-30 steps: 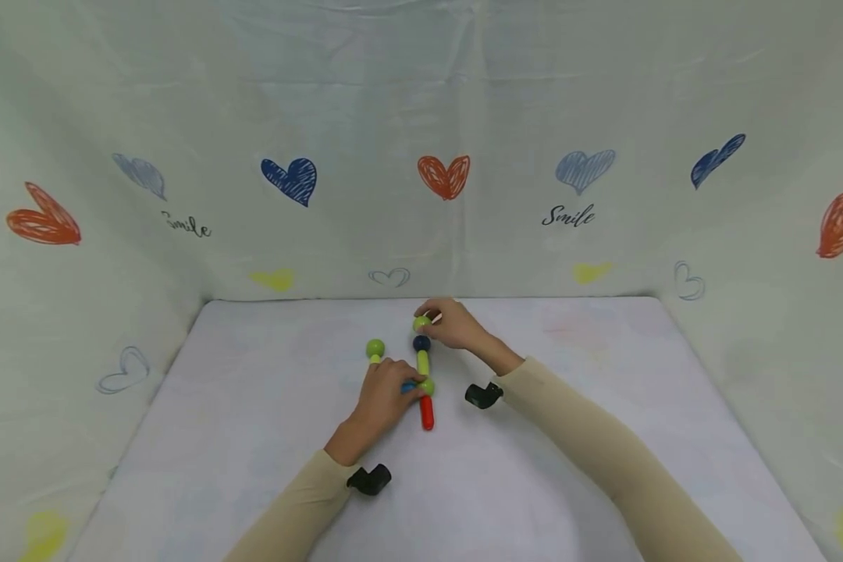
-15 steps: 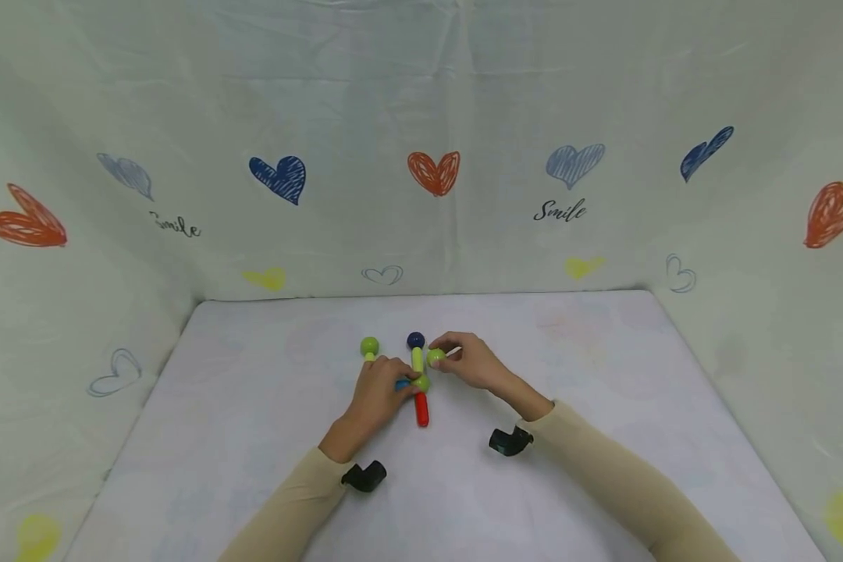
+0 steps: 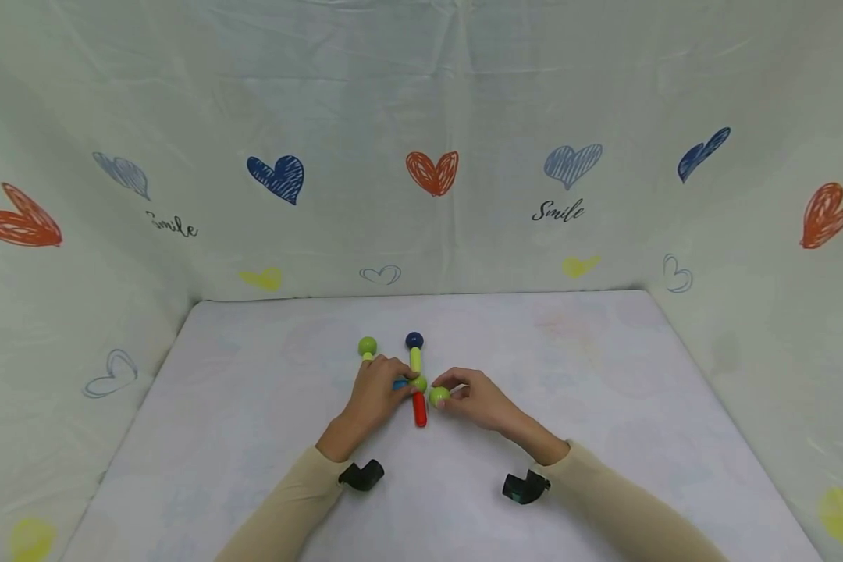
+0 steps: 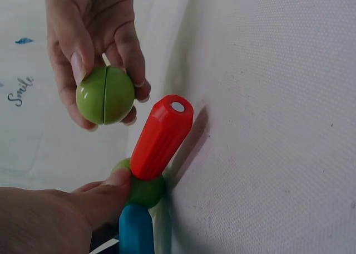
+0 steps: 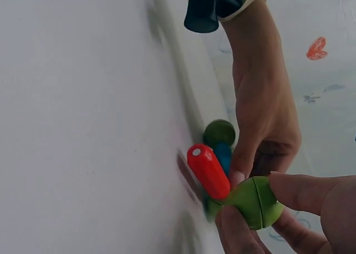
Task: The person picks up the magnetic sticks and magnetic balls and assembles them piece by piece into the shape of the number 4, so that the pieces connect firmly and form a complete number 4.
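In the head view my left hand (image 3: 375, 392) grips a green ball (image 3: 419, 383) between thumb and fingers. From this ball a red rod (image 3: 420, 410) points toward me, a yellow-green rod (image 3: 416, 360) runs away to a dark blue ball (image 3: 414, 340), and a blue rod (image 3: 400, 384) goes left, partly under the hand. My right hand (image 3: 481, 402) pinches a loose green ball (image 3: 439, 396) just right of the red rod. The left wrist view shows a seam round this loose ball (image 4: 105, 95) and a silvery disc on the red rod's end (image 4: 177, 106).
Beyond my left hand, another green ball (image 3: 368, 346) sits on a short visible piece of yellow-green rod. The white table (image 3: 569, 359) stretches out on both sides, backed by a pale curtain (image 3: 351, 218) printed with hearts. Black wrist cameras (image 3: 525, 488) hang by both sleeves.
My right hand has brought its green ball from beyond the dark blue ball toward me, to the right of the red rod. The left hand keeps its grip; the view has shifted slightly.
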The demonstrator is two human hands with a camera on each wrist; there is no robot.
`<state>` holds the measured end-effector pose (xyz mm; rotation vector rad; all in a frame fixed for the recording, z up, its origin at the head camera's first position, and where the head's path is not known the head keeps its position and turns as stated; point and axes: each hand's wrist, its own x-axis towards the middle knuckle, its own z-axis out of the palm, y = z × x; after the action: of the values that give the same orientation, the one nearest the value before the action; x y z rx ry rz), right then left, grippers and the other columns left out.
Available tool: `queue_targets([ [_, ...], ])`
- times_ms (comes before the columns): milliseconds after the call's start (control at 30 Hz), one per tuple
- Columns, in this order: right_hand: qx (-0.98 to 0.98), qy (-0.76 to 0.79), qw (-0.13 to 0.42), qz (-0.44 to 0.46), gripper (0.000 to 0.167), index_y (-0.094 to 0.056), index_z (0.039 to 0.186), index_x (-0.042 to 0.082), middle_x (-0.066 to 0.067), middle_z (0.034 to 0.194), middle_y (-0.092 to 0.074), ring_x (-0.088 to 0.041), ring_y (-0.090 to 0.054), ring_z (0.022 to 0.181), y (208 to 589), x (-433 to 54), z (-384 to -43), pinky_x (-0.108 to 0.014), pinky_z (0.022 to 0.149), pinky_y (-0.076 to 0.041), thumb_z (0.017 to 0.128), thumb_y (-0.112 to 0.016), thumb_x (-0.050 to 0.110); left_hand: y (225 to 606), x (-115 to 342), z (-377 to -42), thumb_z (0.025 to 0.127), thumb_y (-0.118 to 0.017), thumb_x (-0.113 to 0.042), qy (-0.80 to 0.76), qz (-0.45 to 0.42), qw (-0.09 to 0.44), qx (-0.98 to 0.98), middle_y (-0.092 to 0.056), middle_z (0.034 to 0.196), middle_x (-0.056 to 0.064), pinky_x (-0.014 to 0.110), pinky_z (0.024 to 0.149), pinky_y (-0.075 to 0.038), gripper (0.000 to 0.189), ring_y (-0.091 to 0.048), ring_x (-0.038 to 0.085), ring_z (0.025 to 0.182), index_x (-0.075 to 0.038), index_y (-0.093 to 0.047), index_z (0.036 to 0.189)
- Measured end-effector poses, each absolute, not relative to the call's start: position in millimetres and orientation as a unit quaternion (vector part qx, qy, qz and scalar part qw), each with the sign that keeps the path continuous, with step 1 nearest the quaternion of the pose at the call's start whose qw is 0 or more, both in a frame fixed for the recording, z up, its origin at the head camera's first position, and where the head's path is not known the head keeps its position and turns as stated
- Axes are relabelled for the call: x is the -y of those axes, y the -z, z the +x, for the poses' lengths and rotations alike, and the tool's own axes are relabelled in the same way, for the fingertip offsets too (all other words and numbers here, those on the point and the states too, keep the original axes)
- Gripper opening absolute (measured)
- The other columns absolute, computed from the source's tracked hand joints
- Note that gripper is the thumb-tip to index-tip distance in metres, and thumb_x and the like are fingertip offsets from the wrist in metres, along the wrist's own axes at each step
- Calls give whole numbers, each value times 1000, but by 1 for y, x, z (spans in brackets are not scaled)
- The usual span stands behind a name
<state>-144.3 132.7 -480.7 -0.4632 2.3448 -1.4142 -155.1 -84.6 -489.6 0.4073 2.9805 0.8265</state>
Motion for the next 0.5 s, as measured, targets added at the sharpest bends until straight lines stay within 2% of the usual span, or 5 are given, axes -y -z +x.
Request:
queue_targets([
  [267, -821, 509, 198, -166, 26, -72, 120, 2, -7, 111, -72, -16, -66, 88, 489, -137, -122, -27, 78, -54, 96, -76, 9, 490, 86, -157, 89, -87, -16, -262, 141, 15, -955, -80, 107, 2, 44, 93, -45, 23, -65, 23, 101, -11, -83, 110],
  [367, -813, 516, 202, -179, 26, -72, 119, 1, -8, 108, -72, -15, -66, 84, 492, -136, -116, -25, 75, -53, 94, -77, 8, 489, 87, -158, 88, -87, -16, -263, 147, 14, -953, -80, 106, 3, 45, 93, -46, 22, -65, 23, 101, -11, -84, 110],
  [500, -809, 519, 191, -198, 25, -73, 117, 0, -9, 107, -73, -12, -65, 84, 496, -132, -109, -24, 76, -54, 93, -78, 7, 488, 87, -158, 89, -87, -16, -260, 150, 14, -954, -80, 105, 3, 46, 93, -46, 22, -65, 24, 100, -10, -84, 109],
])
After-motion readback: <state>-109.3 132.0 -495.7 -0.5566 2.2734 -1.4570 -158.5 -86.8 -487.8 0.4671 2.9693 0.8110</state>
